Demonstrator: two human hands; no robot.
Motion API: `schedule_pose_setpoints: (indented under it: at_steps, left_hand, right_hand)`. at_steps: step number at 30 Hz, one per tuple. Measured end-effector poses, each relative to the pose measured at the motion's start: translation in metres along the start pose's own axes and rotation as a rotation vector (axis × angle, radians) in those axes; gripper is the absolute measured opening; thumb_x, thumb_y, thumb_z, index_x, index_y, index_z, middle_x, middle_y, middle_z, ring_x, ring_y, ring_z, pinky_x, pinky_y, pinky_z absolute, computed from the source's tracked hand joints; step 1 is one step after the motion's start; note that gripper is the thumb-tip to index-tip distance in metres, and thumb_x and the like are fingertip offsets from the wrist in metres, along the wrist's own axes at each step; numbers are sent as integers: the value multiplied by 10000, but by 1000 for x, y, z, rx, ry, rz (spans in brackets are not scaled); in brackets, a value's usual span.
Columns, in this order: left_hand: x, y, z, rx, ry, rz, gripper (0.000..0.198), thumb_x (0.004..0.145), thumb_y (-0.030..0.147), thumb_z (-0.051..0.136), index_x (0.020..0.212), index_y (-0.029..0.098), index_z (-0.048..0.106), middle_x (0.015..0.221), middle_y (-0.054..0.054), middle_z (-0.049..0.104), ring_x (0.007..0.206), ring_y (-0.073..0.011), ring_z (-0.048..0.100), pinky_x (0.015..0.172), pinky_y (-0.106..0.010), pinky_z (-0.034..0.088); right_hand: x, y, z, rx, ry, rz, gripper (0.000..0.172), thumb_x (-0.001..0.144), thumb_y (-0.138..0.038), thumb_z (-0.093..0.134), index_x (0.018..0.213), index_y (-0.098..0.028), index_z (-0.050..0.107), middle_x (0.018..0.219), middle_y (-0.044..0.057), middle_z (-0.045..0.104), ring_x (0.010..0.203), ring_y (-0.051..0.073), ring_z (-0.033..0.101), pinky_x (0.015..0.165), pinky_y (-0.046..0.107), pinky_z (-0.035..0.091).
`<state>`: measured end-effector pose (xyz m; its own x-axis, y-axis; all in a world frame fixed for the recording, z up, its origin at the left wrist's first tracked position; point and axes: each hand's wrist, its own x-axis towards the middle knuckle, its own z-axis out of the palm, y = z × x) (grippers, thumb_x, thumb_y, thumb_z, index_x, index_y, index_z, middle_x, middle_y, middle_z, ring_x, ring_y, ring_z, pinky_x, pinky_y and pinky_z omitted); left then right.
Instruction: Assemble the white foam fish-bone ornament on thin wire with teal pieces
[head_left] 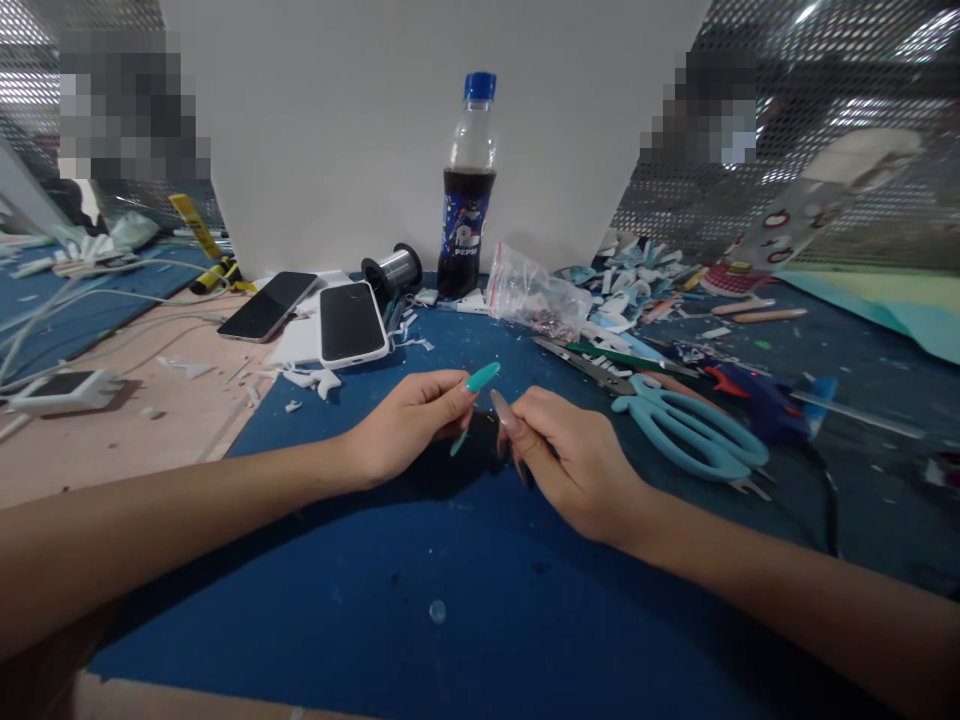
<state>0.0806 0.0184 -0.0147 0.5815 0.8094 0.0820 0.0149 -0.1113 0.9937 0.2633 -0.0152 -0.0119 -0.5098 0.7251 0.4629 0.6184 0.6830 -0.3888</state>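
Note:
Close together over the blue mat (465,550), my two hands face each other with a small gap between the thumb tips. My left hand (405,425) has long teal nails, and its thumb presses against curled fingers. Long greyish-pink nails show on my right hand (574,450), which is closed in a similar pinch. Whatever either hand holds, if anything, is too small or hidden to make out. Just right of my right hand lie light-blue-handled scissors (694,425). A zip bag (536,295) with small dark bits inside rests beyond the hands.
A Pepsi bottle (469,200) stands before a white panel (330,130). Two phones (351,322) and a wire spool (394,270) lie left of it. White scraps (645,275) pile up behind a blue glue gun (772,400). A cable (829,500) trails at right.

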Motion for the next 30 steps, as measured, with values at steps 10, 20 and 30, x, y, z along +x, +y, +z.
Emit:
schedule_pose_setpoints:
  at_steps: [10, 20, 30]
  left_hand:
    - [-2, -3, -1, 192, 93, 65, 366, 907, 359, 395, 601, 160, 417, 547, 54, 355, 490, -58, 308, 466, -200, 258]
    - [-8, 1, 0, 374, 245, 132, 373, 907, 331, 405, 574, 167, 372, 518, 59, 320, 490, -62, 289, 455, -213, 238]
    - [-13, 4, 1, 570, 350, 289, 341, 917, 287, 384, 599, 165, 389, 535, 57, 359, 499, -59, 332, 478, -201, 273]
  right_hand:
    - [3, -2, 1, -4, -21, 16, 328, 935, -211, 336, 641, -170, 473, 593, 19, 475, 577, 136, 443, 567, 269, 351]
    - [2, -1, -1, -1, -62, 56, 318, 910, -192, 341, 622, -174, 474, 588, 23, 474, 568, 140, 438, 565, 275, 339]
    - [3, 0, 0, 73, -99, 101, 360, 941, -254, 310, 615, -181, 443, 568, 11, 470, 541, 130, 433, 558, 271, 329]
